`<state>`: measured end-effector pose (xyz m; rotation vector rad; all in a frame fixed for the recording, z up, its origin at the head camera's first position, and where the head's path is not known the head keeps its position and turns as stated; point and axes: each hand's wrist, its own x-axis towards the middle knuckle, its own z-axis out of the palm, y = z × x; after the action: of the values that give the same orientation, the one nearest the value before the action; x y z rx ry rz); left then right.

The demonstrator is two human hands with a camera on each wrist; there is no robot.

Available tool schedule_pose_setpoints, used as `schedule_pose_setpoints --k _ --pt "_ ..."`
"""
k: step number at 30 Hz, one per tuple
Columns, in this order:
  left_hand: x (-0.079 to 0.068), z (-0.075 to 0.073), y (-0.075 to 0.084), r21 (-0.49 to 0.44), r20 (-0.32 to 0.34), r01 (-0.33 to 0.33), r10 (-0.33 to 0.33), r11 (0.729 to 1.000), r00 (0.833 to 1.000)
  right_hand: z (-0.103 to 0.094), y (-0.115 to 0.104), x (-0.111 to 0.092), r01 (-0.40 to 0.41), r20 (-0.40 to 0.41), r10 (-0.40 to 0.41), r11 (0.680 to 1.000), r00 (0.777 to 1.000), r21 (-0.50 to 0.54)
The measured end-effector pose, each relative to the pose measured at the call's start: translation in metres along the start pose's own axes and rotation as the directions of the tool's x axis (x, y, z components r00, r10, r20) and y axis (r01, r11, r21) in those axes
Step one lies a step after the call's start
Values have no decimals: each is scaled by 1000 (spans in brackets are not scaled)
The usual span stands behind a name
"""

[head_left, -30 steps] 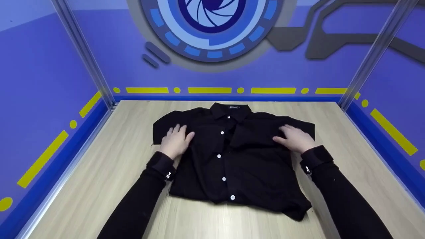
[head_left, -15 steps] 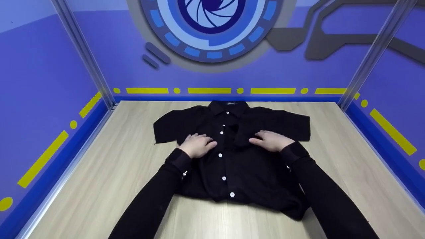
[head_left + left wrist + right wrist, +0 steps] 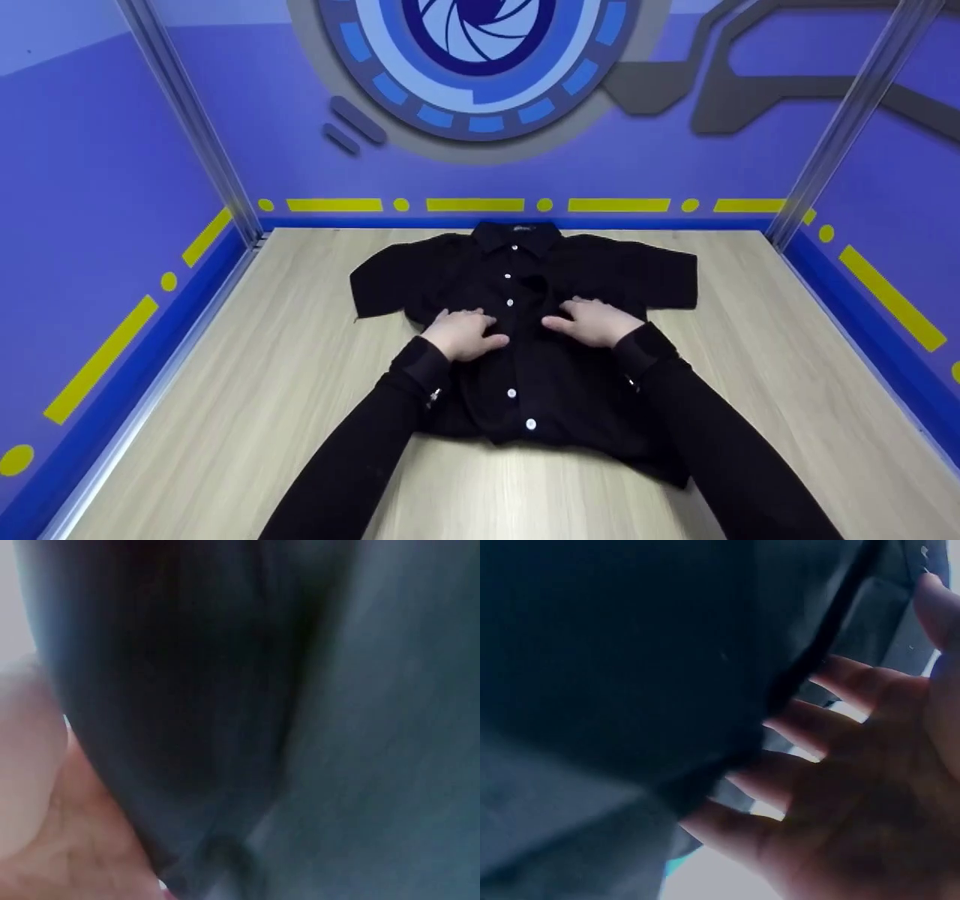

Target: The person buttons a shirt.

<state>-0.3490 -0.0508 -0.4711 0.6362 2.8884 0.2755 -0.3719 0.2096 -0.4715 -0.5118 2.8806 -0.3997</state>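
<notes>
Head view, looking over the person's shoulder: one black short-sleeved button-up cloth shirt lies face up, mid-surface, on one pale wood-grain surface. One collar, at the far edge, with a small label inside; two short sleeves, spread out to either side; hem nearest the person, slanting, one corner trailing lower by the right forearm. Five round white buttons show down the front: three above the hands, two below.

Two bare hands, both on the shirt front, one each side of the button line, apart from each other. Left hand: fingers extended, thumb out toward the buttons, gripping nothing that I can see. Right hand: same, fingers straight, resting on the cloth. Right wrist view has four fingers, slightly spread, and one thumb against dark fabric. Left wrist view is blurred; fingers mostly hidden by dark cloth.

Two long black sleeves, two black wristbands, each with a silvery bit.

Behind: one blue back wall, one round emblem, four yellow bars, four yellow dots, two metal posts.
</notes>
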Motion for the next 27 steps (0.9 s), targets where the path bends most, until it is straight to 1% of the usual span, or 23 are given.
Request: schedule_pose_setpoints --k 1,3,5,6,8,9,10,12,13,15,18,20,22,23,24,25,27 --pt "2 1 1 -5 3 9 -9 1000 1000 1 0 2 -10 -33 10 1000 999 0" --pt "3 5 4 8 -40 1 -1 1000 999 3 -3 6 -11 -151 8 1000 989 -23" --pt "2 8 9 40 -121 -27 32 999 992 4 -9 9 6 -277 -24 998 960 -63" --pt "1 9 12 65 -160 -45 55 997 986 5 -13 9 19 -323 -49 995 945 -95" --pt "-2 10 20 114 -213 -69 93 991 973 6 -22 10 48 -376 -105 986 920 -157" --pt "-4 10 25 143 -218 -74 105 987 970 6 -26 9 65 -380 -129 982 916 -177" --pt "-5 11 29 164 -212 -77 111 983 971 7 -30 9 77 -374 -147 978 916 -196" --pt "-6 12 35 203 -191 -72 112 976 975 8 -35 8 93 -358 -170 970 918 -222" --pt "-6 12 37 217 -186 -64 106 974 977 8 -37 9 99 -359 -178 969 916 -228" --pt "-6 13 40 236 -199 -48 97 971 975 7 -40 10 103 -376 -180 971 909 -216" --pt "-4 11 41 199 -241 -46 95 979 966 1 -44 12 103 -429 -159 983 889 -150" --pt "-2 9 41 146 -243 -83 117 986 963 -6 -47 13 109 -474 -134 991 870 -80" --pt "1 7 40 85 -218 -134 150 987 964 -14 -50 14 127 -512 -113 992 852 -8" --pt "1 7 40 54 -196 -158 166 986 966 -17 -52 15 142 -519 -108 990 848 26" --pt "2 6 39 24 -168 -177 179 984 969 -19 -53 16 160 -515 -110 986 850 53" --pt "2 6 38 -5 -140 -192 190 981 972 -20 -54 18 183 -495 -122 980 860 75" --pt "0 6 37 -38 -93 -212 208 977 974 -20 -55 19 226 -405 -164 968 900 110"
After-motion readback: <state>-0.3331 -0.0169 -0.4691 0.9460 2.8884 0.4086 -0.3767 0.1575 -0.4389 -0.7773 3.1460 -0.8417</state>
